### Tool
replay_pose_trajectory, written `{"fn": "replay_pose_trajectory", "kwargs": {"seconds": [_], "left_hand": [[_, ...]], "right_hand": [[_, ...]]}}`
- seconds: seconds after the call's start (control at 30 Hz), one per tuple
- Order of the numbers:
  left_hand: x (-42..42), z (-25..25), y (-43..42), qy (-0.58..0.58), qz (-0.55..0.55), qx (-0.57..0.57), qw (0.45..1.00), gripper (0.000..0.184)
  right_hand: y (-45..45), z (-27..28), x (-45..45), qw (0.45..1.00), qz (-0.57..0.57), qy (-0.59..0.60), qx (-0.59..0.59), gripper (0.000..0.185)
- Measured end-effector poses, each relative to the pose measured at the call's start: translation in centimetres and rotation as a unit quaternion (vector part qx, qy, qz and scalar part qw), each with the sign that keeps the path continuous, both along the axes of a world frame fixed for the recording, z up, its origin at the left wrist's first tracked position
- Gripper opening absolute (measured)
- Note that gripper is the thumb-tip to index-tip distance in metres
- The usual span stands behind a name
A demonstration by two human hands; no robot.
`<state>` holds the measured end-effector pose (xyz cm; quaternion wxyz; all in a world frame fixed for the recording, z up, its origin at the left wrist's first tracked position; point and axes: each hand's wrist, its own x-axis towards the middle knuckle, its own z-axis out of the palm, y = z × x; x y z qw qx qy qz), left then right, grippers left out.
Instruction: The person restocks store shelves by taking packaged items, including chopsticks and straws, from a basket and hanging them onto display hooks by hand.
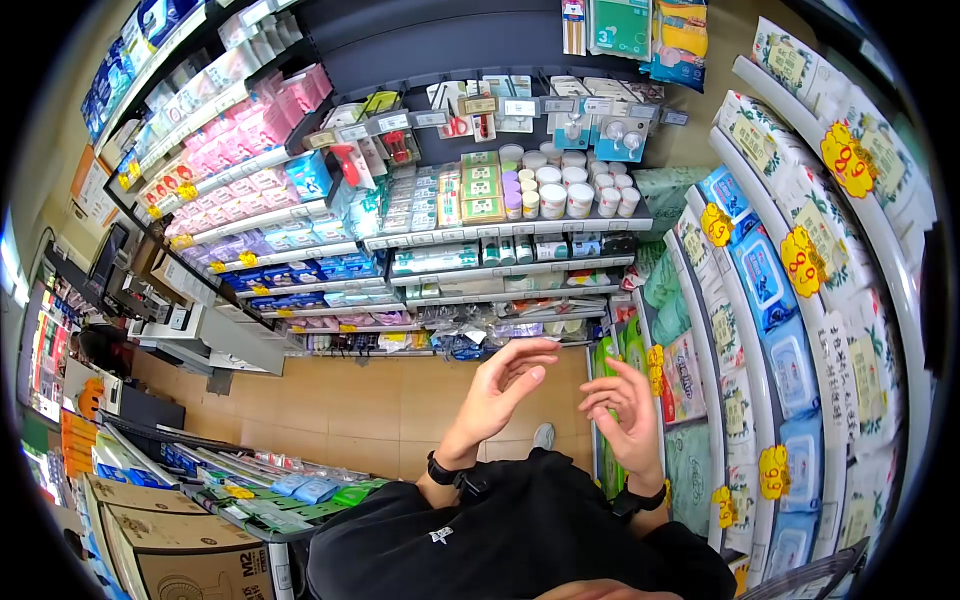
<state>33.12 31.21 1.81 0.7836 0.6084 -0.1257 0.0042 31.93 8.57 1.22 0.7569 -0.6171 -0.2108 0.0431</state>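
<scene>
1. A person in a black T-shirt (540, 520) stands in a shop aisle, arms out over the tan tiled floor (350, 400); one pale shoe (544, 436) shows below.
2. The left hand (497, 390) is raised in mid-air with its fingers loosely bent and parted. It holds nothing and touches nothing that I can make out.
3. The right hand (630, 425), just across from it, is also bare, its fingers half curled and spread. The two hands are apart, thumbs toward each other.
4. The goods nearest the right hand are on the low right-hand shelving: bright green packs (632, 345) and a pink-and-white pack (683, 378), with a yellow price tag (655, 370) between. How deep the gap is, I cannot tell.
5. Ahead, white lidded tubs (579, 199) stand upright on a shelf; farther right are blue wipes packs (790, 365).
6. My judgement of the step: a pause between handlings, both hands free and no pack or tub gripped.
7. From this pose, taking a low pack would call for moving the right hand outward and opening its fingers wider; the tubs would need a longer forward reach, with care among neighbours packed closely together.
</scene>
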Motion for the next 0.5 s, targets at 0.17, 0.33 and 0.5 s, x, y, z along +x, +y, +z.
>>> {"fn": "replay_pose_trajectory", "kwargs": {"seconds": [0.17, 0.33, 0.5], "left_hand": [[-5.6, -0.8, 2.2, 0.004, -0.008, 0.013, 1.000, 0.034], [-11.0, -2.2, 2.7, 0.006, -0.010, 0.037, 0.999, 0.034], [-15.5, -2.9, 1.9, 0.029, -0.072, 0.023, 0.997, 0.034]], "right_hand": [[2.2, -0.6, -6.0, 1.000, 0.004, 0.011, -0.007, 0.061], [3.6, -1.1, -13.4, 0.998, 0.016, 0.019, -0.059, 0.061], [3.4, -1.8, -20.7, 0.998, -0.044, 0.029, -0.018, 0.060]]}}
